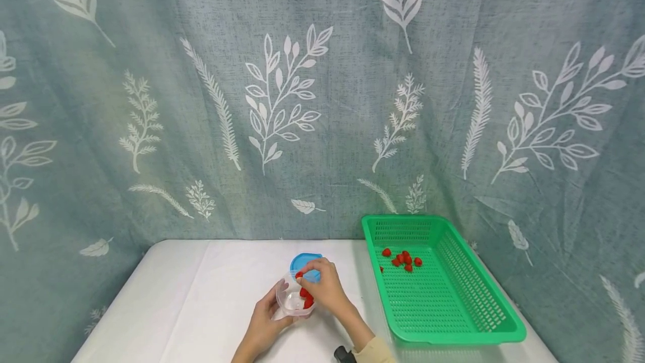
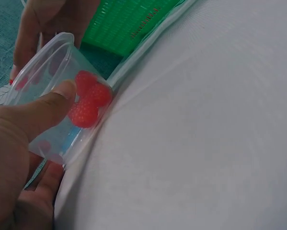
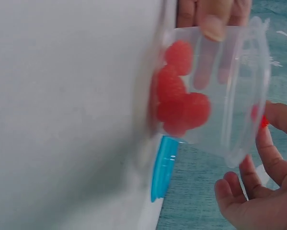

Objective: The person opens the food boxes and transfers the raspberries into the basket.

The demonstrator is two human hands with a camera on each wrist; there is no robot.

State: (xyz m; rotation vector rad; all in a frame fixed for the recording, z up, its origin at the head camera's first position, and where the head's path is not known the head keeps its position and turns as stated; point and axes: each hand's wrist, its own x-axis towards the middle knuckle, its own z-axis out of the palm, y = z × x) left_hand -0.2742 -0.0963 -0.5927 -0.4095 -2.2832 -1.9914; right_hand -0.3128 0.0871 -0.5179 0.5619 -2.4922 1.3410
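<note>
My left hand (image 1: 264, 321) grips a clear plastic cup (image 2: 52, 115) round its side, thumb on the near wall. Several red raspberries (image 3: 172, 96) lie together at the bottom of the cup, seen through its wall. At the rim, my right hand (image 1: 325, 287) pinches one raspberry (image 3: 264, 121) between thumb and forefinger, its other fingers loosely bent. Behind the cup a round blue lid (image 1: 304, 261) lies on the white table, partly covered by the right hand.
To the right stands a green perforated basket (image 1: 456, 338) with several raspberries (image 1: 401, 258) near its far left end. A white cloth (image 1: 196, 301) covers the table. Behind the table hangs a leaf-patterned curtain (image 1: 342, 144).
</note>
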